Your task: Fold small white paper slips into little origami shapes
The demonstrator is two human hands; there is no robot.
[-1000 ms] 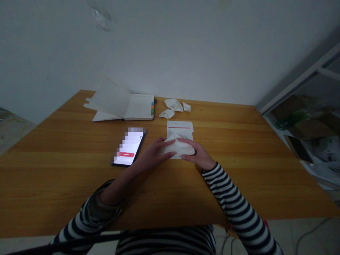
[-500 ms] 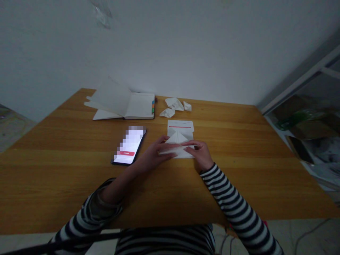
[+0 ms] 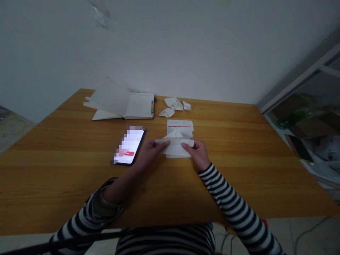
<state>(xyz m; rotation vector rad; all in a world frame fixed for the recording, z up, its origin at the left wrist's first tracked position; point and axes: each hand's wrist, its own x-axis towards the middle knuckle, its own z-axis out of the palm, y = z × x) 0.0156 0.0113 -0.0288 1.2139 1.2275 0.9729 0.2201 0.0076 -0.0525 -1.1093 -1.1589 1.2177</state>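
Observation:
A folded white paper (image 3: pixel 175 141) with a peaked upper part is stretched between my two hands. My left hand (image 3: pixel 151 151) pinches its left end, thumb in front. At the right end, my right hand (image 3: pixel 198 152) grips it the same way, with the other fingers behind the paper. Beneath it on the table lies a flat white paper sheet (image 3: pixel 180 124) with a red line across its upper part; the folded paper covers much of this sheet.
Left of my hands lies a phone (image 3: pixel 132 145) with a lit screen. An open notebook (image 3: pixel 139 105) with coloured tabs rests at the back left of the wooden table (image 3: pixel 239 148). Several crumpled paper pieces (image 3: pixel 174 103) sit near the wall. Shelving (image 3: pixel 305 120) stands at the right.
My thumbs have moved to the front of the folded paper, and its lower part now shows as a wide, flat band. The phone screen shows something different.

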